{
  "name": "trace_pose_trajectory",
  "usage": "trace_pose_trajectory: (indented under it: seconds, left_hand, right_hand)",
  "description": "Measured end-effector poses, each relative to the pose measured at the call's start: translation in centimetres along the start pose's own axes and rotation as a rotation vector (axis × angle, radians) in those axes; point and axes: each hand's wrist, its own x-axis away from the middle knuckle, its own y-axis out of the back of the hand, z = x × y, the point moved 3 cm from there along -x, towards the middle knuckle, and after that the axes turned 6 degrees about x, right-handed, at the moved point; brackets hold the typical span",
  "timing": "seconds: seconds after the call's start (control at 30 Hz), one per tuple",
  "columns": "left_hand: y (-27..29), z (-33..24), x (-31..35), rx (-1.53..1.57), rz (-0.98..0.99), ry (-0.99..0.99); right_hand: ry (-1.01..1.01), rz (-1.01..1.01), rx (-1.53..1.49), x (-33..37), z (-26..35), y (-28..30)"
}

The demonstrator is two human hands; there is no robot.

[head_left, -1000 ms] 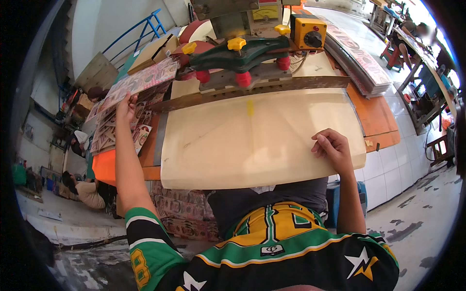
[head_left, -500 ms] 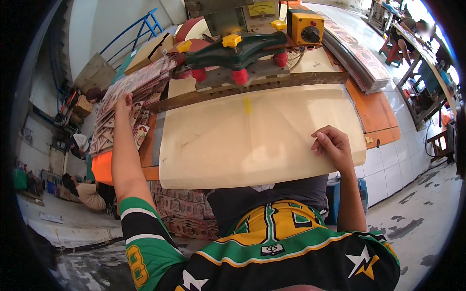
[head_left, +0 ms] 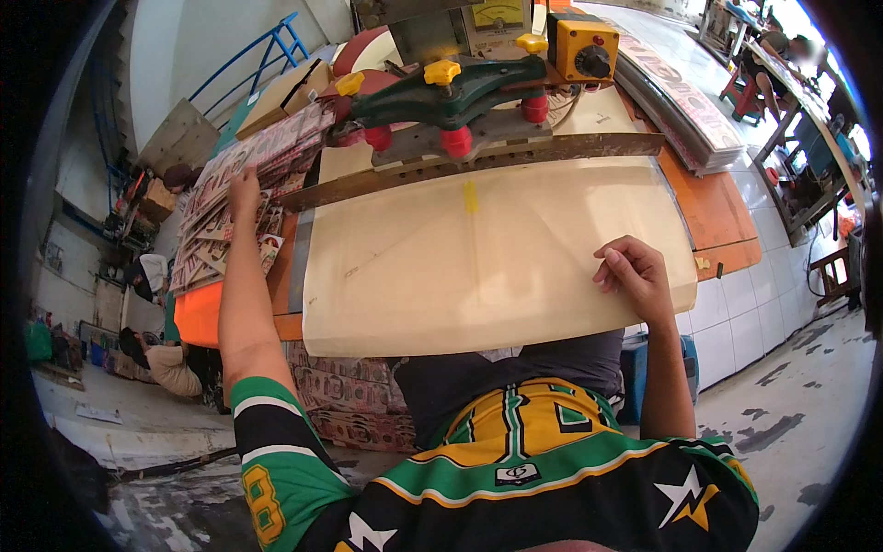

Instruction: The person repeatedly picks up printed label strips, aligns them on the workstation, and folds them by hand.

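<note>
My left hand (head_left: 245, 193) reaches over the heap of printed packaging pieces (head_left: 207, 216) on the left side of the table. Its fingers are bent together, and I cannot make out what is in them. Above the right part of a wide cream sheet (head_left: 414, 276), my right hand (head_left: 635, 276) hovers or rests with its fingers loosely curled and nothing visible in them. The sheet covers the table in front of me and hangs over its near edge. Across its far side runs a long metal bar (head_left: 589, 147) under a dark green press head (head_left: 451, 97) with yellow knobs.
An orange tabletop (head_left: 722, 221) shows at the right, with a long stack of printed sheets (head_left: 685, 115) behind. A yellow control box (head_left: 583, 48) sits beside the press. Bundled printed pieces (head_left: 354, 396) lie below the table. Other people sit far left and far right.
My left hand has shifted slightly right and toward me over the printed pieces. My right hand has hardly moved, and the sheet lies as before.
</note>
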Motion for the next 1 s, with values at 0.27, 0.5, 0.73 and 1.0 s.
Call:
trace_pose_trajectory:
  seconds: [0.27, 0.5, 0.73, 1.0]
  left_hand:
    - [-0.9, -1.9, -0.5, -0.247, 0.103, -0.278]
    - [-2.9, -0.7, -2.6, -0.157, 0.282, -0.213]
    - [-0.8, 1.6, -5.5, -0.245, -0.030, -0.447]
    - [1.7, -9.7, 10.8, 0.164, -0.087, -0.686]
  right_hand:
    - [0.016, 0.013, 0.006, -0.1, 0.0, -0.2]
    - [-0.009, -0.005, 0.020, 0.2, 0.4, 0.2]
    - [0.017, 0.042, -0.048, -0.3, 0.2, -0.3]
    - [-0.012, 0.025, -0.046, 0.3, 0.3, 0.5]
